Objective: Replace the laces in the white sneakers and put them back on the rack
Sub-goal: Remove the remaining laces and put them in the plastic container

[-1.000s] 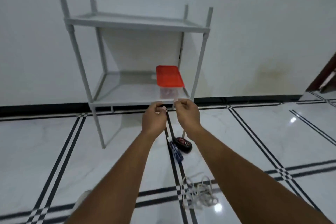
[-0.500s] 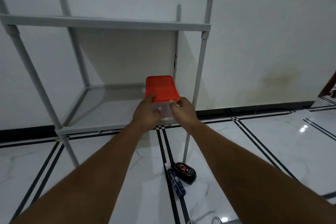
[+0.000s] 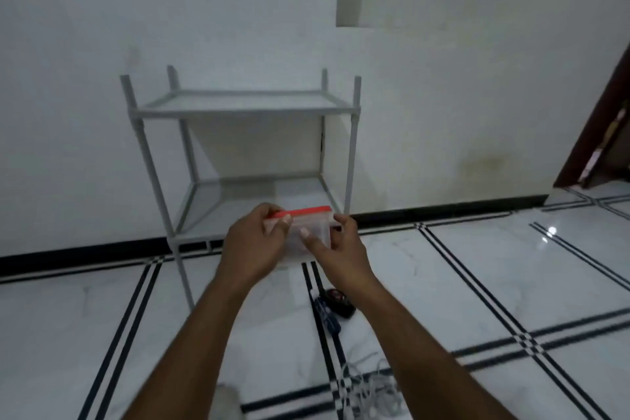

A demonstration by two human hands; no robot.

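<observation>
Head view. Frame is motion-blurred; fine detail is soft throughout. The contents of the clear box (image 3: 308, 237) cannot be made out through its walls, and both hands cover much of its sides. The white sneakers themselves are hard to confirm: only a pale blurred shape (image 3: 226, 401) sits at the bottom edge, below the left forearm, cut off by the frame. A loose tangle of white laces (image 3: 370, 392) lies on the floor (image 3: 477, 266) below the right forearm, partly hidden by that arm.

Left hand (image 3: 254, 249): fingers curled round the left side of the box, thumb tip up at the red lid (image 3: 303, 212). It grips the box.

Right hand (image 3: 341, 252): fingers wrapped on the right side of the box, thumb laid across the front wall. It also grips the box.

The box is held in the air between the two hands, lid on top, in front of the lower shelf of the grey rack (image 3: 238, 109). The rack stands beyond the hands against the white wall; both shelves are visible.

On the floor just below the right wrist lie a small dark object with red on it (image 3: 337, 300) and a dark blue object (image 3: 327, 317), touching or nearly so; what they are cannot be told.
</observation>
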